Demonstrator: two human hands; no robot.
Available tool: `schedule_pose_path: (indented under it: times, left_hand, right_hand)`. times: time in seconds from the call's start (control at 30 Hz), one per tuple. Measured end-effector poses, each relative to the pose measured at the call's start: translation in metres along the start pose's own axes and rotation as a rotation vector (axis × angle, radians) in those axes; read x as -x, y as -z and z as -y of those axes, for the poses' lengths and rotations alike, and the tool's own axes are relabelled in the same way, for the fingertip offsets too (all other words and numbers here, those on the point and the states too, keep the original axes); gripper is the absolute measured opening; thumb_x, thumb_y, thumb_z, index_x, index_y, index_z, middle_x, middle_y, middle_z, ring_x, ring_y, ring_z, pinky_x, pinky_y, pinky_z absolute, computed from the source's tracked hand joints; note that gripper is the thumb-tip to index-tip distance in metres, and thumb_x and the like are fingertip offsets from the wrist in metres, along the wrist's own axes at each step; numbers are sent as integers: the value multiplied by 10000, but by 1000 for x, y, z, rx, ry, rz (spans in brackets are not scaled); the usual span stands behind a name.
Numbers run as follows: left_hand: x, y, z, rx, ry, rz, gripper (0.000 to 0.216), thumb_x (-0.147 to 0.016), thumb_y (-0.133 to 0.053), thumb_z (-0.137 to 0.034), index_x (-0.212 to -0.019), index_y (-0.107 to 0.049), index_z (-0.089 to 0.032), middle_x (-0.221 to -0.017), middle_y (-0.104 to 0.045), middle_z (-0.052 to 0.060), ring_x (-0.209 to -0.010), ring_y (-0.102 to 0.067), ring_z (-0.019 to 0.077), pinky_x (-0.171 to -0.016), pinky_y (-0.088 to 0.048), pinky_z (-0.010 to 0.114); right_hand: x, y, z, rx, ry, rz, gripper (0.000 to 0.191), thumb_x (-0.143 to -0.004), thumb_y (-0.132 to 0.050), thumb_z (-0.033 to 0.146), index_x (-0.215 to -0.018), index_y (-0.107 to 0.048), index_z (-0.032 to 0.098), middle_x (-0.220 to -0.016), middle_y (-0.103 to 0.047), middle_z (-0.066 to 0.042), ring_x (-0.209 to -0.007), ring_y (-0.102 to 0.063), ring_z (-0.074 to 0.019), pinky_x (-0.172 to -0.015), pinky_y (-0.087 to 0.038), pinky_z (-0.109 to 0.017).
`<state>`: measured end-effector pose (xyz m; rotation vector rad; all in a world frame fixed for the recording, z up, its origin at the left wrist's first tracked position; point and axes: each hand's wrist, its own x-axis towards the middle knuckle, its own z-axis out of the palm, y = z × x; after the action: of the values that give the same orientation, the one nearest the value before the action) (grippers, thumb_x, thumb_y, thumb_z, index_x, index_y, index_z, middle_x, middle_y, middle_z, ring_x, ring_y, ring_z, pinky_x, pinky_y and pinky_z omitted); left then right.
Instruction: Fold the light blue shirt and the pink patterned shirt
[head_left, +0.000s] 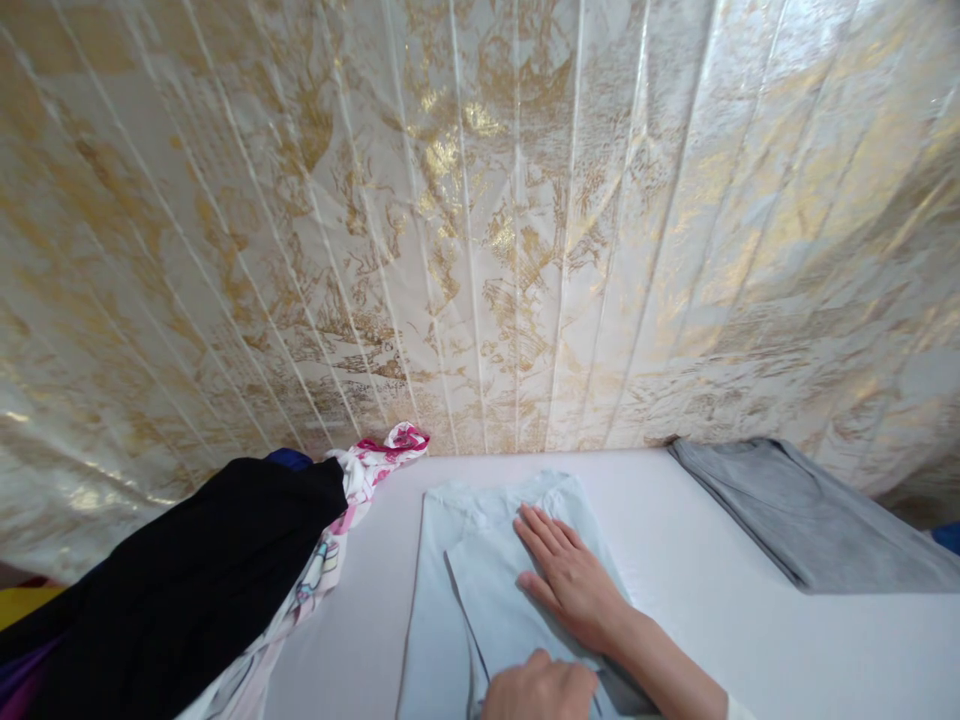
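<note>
A pale blue garment (480,540) lies partly folded on a white table (675,560). My right hand (570,575) rests flat on it, fingers stretched out and pointing toward the wall. My left hand (538,688) sits at the bottom edge of the view with its fingers curled down on the garment's near part; what it grips is partly cut off by the frame.
A heap of clothes lies at the left: a black garment (187,580) over a white and pink printed one (360,480). A folded grey garment (810,515) lies at the right. A wall (480,220) patterned in white and gold stands right behind the table.
</note>
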<state>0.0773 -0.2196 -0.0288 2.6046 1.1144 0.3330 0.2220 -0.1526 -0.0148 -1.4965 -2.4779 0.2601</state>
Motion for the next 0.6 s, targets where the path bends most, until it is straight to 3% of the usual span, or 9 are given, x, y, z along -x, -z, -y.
schedule_pose_path:
  times: [0.03, 0.1, 0.17, 0.27, 0.37, 0.5, 0.6]
  left_hand:
    - [-1, 18, 2, 18, 43, 7, 195, -921, -517, -322, -1046, -646, -246, -918, -721, 43, -866, -663, 229, -718, -520, 304]
    - [-3, 45, 8, -10, 133, -38, 287, -907, -509, -267, -1170, -600, -200, -1166, -661, 87, -1080, -600, 261, -921, -476, 377]
    - [-5, 57, 19, -67, 204, -23, 475, -897, -536, -335, -1331, -507, -145, -1411, -491, 146, -1297, -445, 315, -1065, -367, 464]
    - [-3, 53, 33, -140, 319, 36, 790, -844, -569, -553, -1445, -377, -77, -1535, -252, 200, -1424, -189, 382, -1144, -224, 537]
    - [3, 45, 37, -212, 430, 45, 919, -807, -523, -686, -1458, -351, -62, -1532, -221, 217, -1428, -124, 401, -1150, -185, 558]
    - [4, 50, 33, -267, 472, 69, 938, -786, -529, -699, -1435, -386, -38, -1508, -273, 227, -1422, -148, 401, -1156, -186, 543]
    - [-1, 60, 28, -241, 395, 81, 850, -825, -537, -624, -1438, -387, -55, -1523, -238, 205, -1429, -135, 383, -1157, -179, 548]
  right_hand:
    - [1, -2, -2, 13, 4, -15, 593, -965, -413, 414, -1500, -286, 189, -1571, -209, -107, -1449, -193, -250, -1150, -263, -475]
    - [3, -6, -5, 38, 13, -49, 570, -974, -400, 372, -1503, -277, 199, -1572, -213, -98, -1453, -180, -243, -1147, -273, -464]
    - [4, -10, -7, 56, 11, -84, 547, -986, -369, 353, -1504, -275, 204, -1573, -224, -85, -1453, -182, -234, -1147, -279, -450]
    - [4, -13, -7, 76, -29, -112, 543, -987, -365, 380, -1491, -312, 185, -1562, -259, -90, -1445, -214, -238, -1146, -282, -458]
    - [3, -13, -5, 96, -92, -100, 572, -971, -393, 432, -1468, -361, 151, -1547, -281, -117, -1436, -240, -262, -1144, -278, -482]
    - [4, -15, -6, 99, -96, -94, 609, -958, -409, 466, -1472, -351, 145, -1548, -275, -122, -1438, -233, -263, -1146, -273, -478]
    - [6, -19, -14, 111, -79, -147, 596, -961, -407, 453, -1470, -357, 146, -1541, -297, -124, -1432, -251, -265, -1131, -304, -480]
